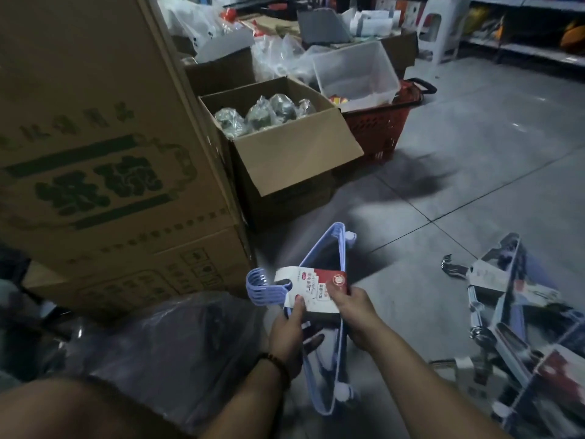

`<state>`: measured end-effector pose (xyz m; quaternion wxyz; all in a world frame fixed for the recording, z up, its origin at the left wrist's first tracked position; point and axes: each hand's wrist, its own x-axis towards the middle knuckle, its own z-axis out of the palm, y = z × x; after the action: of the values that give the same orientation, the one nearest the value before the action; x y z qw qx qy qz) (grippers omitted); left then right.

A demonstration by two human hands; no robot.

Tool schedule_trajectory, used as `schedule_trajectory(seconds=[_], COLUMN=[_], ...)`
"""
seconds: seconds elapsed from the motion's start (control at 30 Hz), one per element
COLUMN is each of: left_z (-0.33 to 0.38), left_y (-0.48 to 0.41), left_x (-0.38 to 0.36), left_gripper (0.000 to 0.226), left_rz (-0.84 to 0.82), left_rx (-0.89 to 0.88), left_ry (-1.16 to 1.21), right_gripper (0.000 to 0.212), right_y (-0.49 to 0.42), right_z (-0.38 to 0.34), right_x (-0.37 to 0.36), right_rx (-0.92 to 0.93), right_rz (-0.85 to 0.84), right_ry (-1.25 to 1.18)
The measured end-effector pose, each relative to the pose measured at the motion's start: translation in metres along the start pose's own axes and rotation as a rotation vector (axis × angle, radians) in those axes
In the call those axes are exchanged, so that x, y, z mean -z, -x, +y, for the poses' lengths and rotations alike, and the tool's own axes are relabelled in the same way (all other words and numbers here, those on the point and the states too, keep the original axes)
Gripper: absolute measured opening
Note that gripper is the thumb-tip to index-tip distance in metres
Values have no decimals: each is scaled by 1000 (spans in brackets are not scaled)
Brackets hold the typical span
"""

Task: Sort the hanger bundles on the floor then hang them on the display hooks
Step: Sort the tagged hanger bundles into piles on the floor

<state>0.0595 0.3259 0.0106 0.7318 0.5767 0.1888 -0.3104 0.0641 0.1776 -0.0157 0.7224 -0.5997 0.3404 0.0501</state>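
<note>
Both grips closed on blue bundle [329,280], left hand [289,337] and right hand [354,315] pinching its label [313,289]; support the frames too (card may tear), then lay it beside pile [522,327].

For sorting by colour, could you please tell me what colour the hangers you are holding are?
Light blue plastic hanger bundle with a red-and-white paper label, clearest in the head view.

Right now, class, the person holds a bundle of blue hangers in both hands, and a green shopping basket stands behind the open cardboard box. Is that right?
Not quite. The head view shows the shopping basket is red, not green. The rest holds: the left hand and right hand both hold the bundle of blue hangers, and the basket stands behind the open cardboard box.
</note>
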Motion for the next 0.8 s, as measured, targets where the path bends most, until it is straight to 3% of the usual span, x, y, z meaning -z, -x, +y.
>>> schedule_trajectory(seconds=[0.2, 0.33, 0.53, 0.6, 0.8], left_z=[-19, -36, -70, -74, -86], left_y=[-80, -135, -199, -197, -194], left_x=[-1, 0, 10, 4, -1], left_gripper=[35, 31, 49, 35, 56], left_rz=[-8, 13, 249, 199, 197], left_rx=[59, 9, -171, -128, -18], left_ry=[3, -143, -714, -685, -705], right_gripper=[18, 24, 32, 41, 62], right_y=[-48, -86, -111, -116, -121], right_z=[34, 55, 76, 82, 87], right_x=[15, 15, 4, 0, 2], right_rx=[-66, -64, -71, -97, -162], right_rz=[6, 66, 186, 170, 95], right_ry=[280, 406, 469, 487, 501])
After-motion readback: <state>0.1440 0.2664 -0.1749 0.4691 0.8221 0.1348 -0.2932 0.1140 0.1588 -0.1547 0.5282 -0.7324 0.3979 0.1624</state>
